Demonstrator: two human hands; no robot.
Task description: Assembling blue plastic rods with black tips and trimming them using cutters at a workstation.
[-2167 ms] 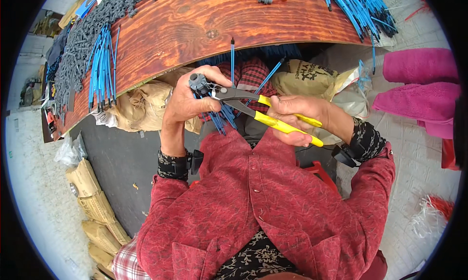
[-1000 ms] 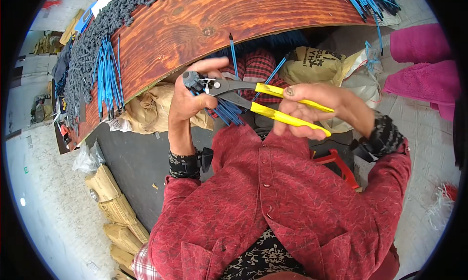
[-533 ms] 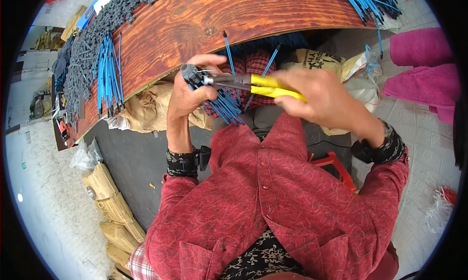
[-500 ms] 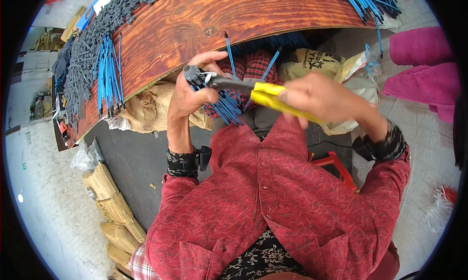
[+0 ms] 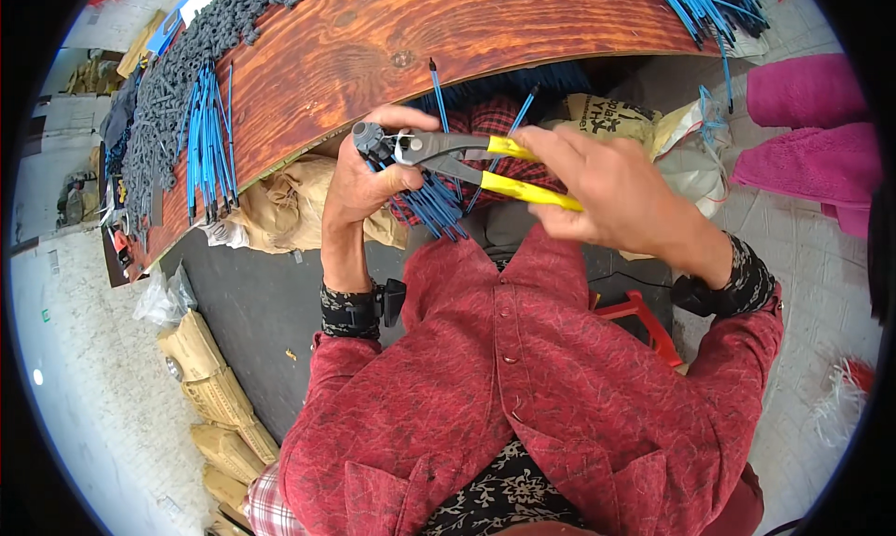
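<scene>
My left hand (image 5: 347, 189) is closed round grey plastic fittings (image 5: 369, 137) and the upper part of a bundle of thin blue rods (image 5: 431, 209). Beside the fittings a bit of white strip (image 5: 402, 147) shows, close to the jaws of a pair of pliers (image 5: 437, 148). These pliers have yellow handles, spread wide apart, and my right hand (image 5: 611, 193) grips them. Whether the jaws touch the strip I cannot tell. Two separate blue rods with dark tips, one of them a blue rod (image 5: 439, 96), stand up behind my hands.
A wood-grain tabletop (image 5: 401, 32) curves across the far side. On its left lie a heap of grey fittings (image 5: 173, 102) and several blue rods (image 5: 207, 144); more blue rods (image 5: 686, 4) overhang its right end. Purple towels (image 5: 807, 167), a printed sack (image 5: 597, 116) and brown paper sacks (image 5: 213, 377) surround me.
The pliers' handles have spread apart, and their jaws now show plainly beside the fittings. My right hand has shifted slightly and opened wider round the handles; my left hand stays nearly still.
</scene>
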